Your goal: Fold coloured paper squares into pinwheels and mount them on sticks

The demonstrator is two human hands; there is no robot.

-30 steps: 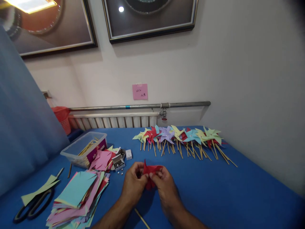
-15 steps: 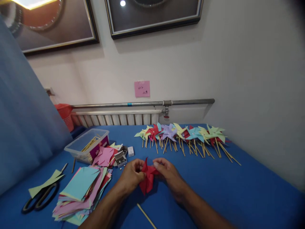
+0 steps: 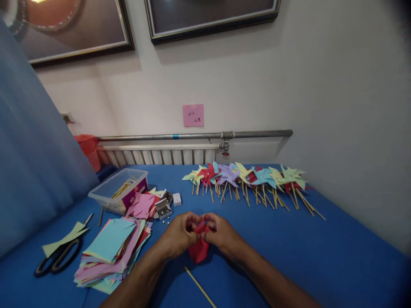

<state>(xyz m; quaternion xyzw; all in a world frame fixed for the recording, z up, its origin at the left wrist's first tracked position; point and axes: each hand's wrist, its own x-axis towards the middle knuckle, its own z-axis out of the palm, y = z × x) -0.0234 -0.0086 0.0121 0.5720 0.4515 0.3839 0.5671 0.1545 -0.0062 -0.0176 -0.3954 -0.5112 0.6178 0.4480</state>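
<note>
Between my two hands is a red paper pinwheel head [image 3: 199, 250], its blades partly folded and its upper part hidden behind fingers. My left hand [image 3: 180, 235] grips it from the left, thumb and fingers closed on the paper. From the right, my right hand [image 3: 223, 235] pinches it close to the centre, with the fingertips of both hands nearly meeting. Below them a thin wooden stick [image 3: 199, 285] lies on the blue table cover [image 3: 282, 265]. An open little box of metal pushpins [image 3: 163, 209] stands beyond my left hand, with a few loose pins beside it.
Several finished pinwheels [image 3: 227, 174] lie in a row at the back. To the left are a paper stack [image 3: 111, 241], scissors [image 3: 59, 259] under a pale green paper piece, a clear plastic box [image 3: 118, 188] of sticks, and pink cut paper [image 3: 141, 205]. A wall [image 3: 353, 128] bounds the right.
My right hand has moved left, closer to my left hand, drawing in the right blade of the red paper. The view has shifted slightly.
</note>
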